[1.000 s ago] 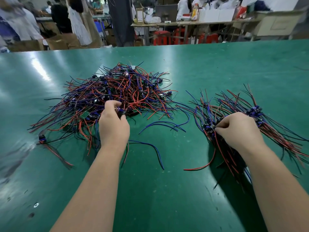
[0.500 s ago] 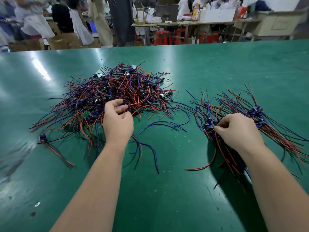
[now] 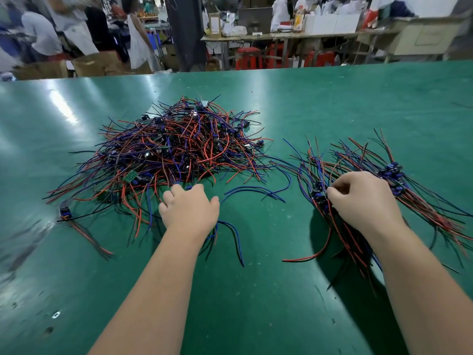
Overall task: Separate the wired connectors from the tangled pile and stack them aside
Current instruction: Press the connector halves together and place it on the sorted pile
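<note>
My green table (image 3: pixel 332 98) fills view, light glare at 10 o'clock. Dark pillar (image 3: pixel 185 32) at 12. Workbench (image 3: pixel 281 37) at 1, white boxes (image 3: pixel 332 23) on top, red stools (image 3: pixel 249 58) beneath. Cardboard boxes (image 3: pixel 97 64), people (image 3: pixel 138 39) at 11.

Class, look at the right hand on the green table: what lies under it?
Under the right hand lies the sorted bundle of red, blue and black wires; its fingers pinch it near the blue connectors. The palm hides the bundle's middle.
</note>
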